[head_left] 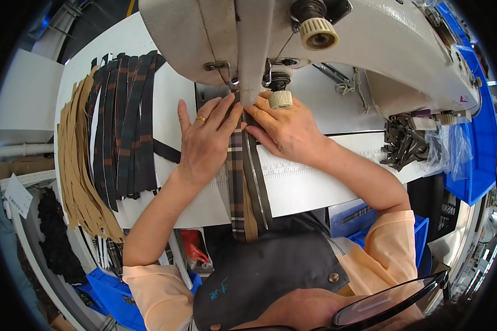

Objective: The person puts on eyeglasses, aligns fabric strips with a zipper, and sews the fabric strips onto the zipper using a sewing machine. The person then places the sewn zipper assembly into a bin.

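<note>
Under the head of a white sewing machine point(204, 33), a plaid strip point(236, 193) and a dark zipper tape point(257, 187) with metal teeth run side by side toward the person's lap, a tan strip between them. My left hand point(206, 135) lies on the plaid strip, fingers spread, a ring on one finger, fingertips near the needle area. My right hand point(284, 127) rests at the zipper's upper part, its thumb and fingers apart on the tape; some fingertips are hidden behind the machine.
Tan strips point(77, 160) and dark plaid strips point(124, 127) lie in piles at the left. Dark small pieces point(403, 143) and a clear plastic bag point(447, 146) are at the right, beside a blue bin point(469, 176). A ruler scale point(315, 163) crosses the white table point(315, 190).
</note>
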`<action>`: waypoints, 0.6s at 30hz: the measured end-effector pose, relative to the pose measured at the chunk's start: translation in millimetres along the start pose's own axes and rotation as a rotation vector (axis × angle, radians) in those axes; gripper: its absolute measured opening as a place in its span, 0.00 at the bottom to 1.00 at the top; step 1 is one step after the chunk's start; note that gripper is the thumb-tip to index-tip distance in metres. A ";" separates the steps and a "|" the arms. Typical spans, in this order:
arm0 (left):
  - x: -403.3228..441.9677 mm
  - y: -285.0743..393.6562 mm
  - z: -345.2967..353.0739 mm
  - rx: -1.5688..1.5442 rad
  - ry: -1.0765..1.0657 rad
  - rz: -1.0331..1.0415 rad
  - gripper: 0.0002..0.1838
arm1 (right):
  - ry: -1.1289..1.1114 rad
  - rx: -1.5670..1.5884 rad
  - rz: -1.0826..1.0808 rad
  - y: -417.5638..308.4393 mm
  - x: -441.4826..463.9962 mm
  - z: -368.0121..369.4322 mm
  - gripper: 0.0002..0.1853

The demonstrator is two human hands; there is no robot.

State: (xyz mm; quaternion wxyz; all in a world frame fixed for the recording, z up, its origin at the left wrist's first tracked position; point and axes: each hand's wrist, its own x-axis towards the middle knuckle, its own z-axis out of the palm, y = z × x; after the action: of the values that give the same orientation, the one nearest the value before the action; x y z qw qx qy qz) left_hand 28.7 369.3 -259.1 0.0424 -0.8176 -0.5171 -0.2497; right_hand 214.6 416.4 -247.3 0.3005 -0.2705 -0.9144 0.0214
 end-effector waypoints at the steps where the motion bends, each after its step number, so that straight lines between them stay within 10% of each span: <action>1: -0.5 0.4 0.5 0.018 0.001 -0.004 0.17 | -0.017 -0.012 0.008 -0.6 -0.3 -0.9 0.14; 18: 1.6 -3.7 2.9 -0.014 -0.020 -0.013 0.17 | 0.008 0.003 0.003 5.5 -0.6 4.0 0.13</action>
State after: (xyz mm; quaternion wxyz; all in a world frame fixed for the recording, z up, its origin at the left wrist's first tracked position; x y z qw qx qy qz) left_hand 27.1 373.3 -261.6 0.0296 -0.8170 -0.5209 -0.2454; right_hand 215.4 421.2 -252.0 0.3044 -0.2716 -0.9127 0.0225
